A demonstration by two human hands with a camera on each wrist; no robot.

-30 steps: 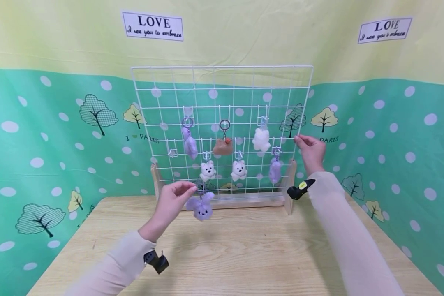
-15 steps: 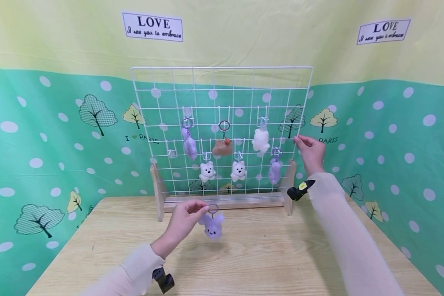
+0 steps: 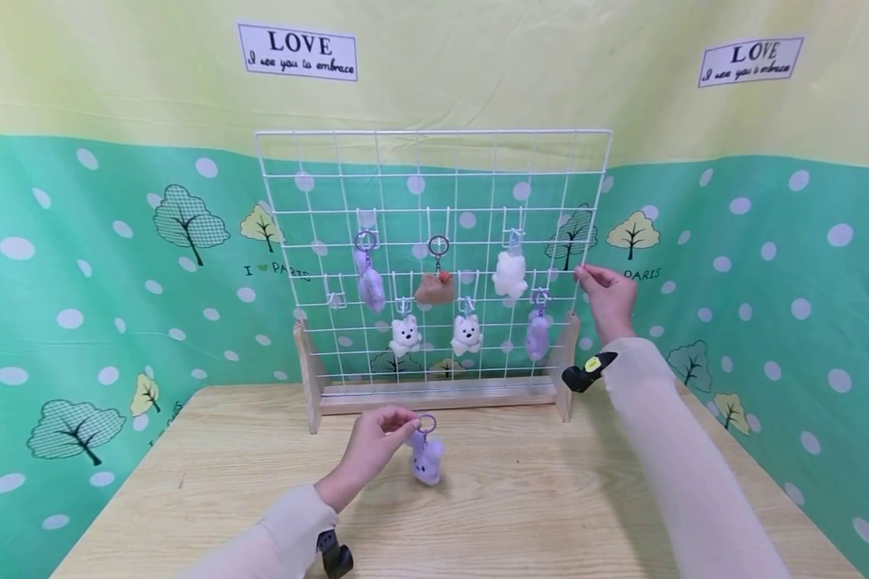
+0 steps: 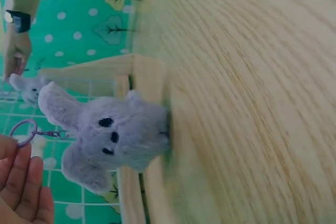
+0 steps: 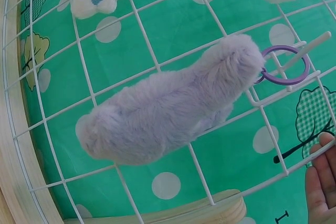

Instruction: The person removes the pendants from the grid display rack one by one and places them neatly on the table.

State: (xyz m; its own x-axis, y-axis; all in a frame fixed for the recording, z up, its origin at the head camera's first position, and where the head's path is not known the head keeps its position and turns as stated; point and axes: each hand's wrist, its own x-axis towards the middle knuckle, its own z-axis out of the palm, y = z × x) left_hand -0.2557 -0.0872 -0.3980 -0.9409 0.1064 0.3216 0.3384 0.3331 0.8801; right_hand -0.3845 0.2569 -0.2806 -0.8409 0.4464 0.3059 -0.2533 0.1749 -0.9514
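Above tabletop (image 3: 492, 498), apart from rack (image 3: 442, 396) — left grip (image 3: 372, 445) pinching purple keychain (image 3: 427, 463); right grip (image 3: 610, 302) pinching rack edge (image 3: 597, 201).

Head: from above, facing forward-down, taking in whole white rectangular wire grid (image 3: 416, 211). Left wrist: rolled sideways, close before lilac long-eared plush keychain (image 4: 115, 135). Right wrist: tilted, near grid. All three share grid.

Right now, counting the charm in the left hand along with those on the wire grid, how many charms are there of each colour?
Purple charms: 3
White charms: 3
Brown charm: 1
Total: 7
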